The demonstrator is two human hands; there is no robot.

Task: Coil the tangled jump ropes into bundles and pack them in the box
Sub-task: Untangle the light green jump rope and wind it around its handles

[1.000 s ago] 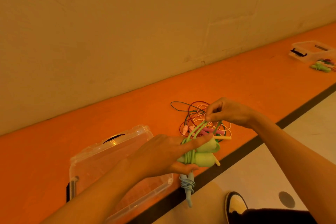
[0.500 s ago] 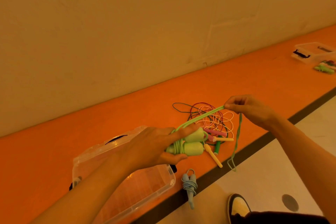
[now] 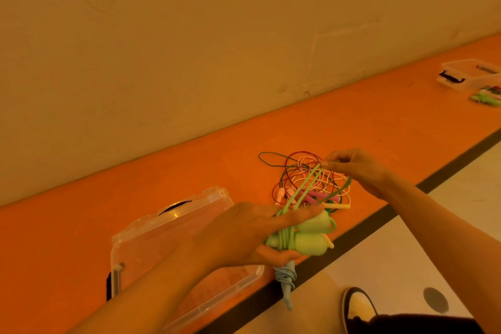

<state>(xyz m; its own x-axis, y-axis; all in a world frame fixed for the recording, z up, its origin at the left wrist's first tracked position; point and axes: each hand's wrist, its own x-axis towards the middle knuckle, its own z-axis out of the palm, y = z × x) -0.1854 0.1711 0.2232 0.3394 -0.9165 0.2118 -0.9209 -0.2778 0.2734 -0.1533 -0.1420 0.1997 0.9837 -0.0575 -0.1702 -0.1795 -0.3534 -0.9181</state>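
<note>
Clearly the left hand (image 3: pixel 244 233) clamps both light-green handles (image 3: pixel 311 238) just right of the clear box (image 3: pixel 173 225), while the right hand (image 3: pixel 357 168) pinches the green cord (image 3: pixel 303 187) taut — each wrap should land snug beside the last, clear of the tangled pile (image 3: pixel 306 179) behind.

Orange tabletop (image 3: pixel 162 198) carrying a clear box (image 3: pixel 151 241) at 7 o'clock, tangled ropes (image 3: pixel 301 173) at centre, a blue bundle (image 3: pixel 286 282) at its 6 o'clock edge.

Likely gym or sports hall: long orange floor strip (image 3: pixel 379 116), plain wall (image 3: pixel 189 35), jump ropes (image 3: pixel 303 179).
</note>
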